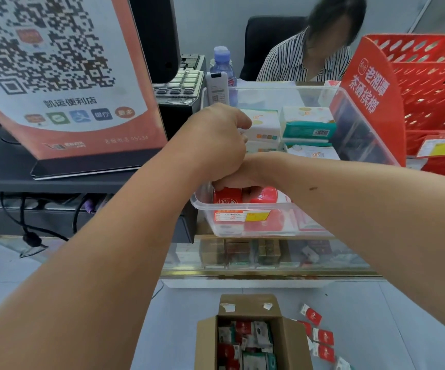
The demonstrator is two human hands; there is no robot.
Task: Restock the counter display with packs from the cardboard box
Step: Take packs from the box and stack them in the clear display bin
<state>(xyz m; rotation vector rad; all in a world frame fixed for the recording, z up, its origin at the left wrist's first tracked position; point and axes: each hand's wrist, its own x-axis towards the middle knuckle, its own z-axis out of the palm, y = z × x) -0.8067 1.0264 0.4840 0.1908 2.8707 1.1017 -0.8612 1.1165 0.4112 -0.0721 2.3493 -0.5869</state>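
Observation:
A clear plastic display bin (282, 90) stands on the counter. Red packs (265, 196) fill its near end, and white packs (265, 124) and green packs (308, 129) lie further back. My right hand (233, 180) reaches in from the right, mostly hidden under my left hand, and its fingertips curl onto a red pack (228, 197). My left hand (220, 137) hovers over the bin with fingers curled; whether it holds anything is hidden. On the floor below, the open cardboard box (206, 343) holds several red, white and green packs (245, 340).
Loose red packs (322, 337) lie on the floor right of the box. A QR-code sign (63, 76) stands at the left, with a register keyboard (186, 78) and water bottle (222, 62) behind. Red baskets (435, 76) stand at the right. A person (309, 57) sits behind the glass counter (242, 257).

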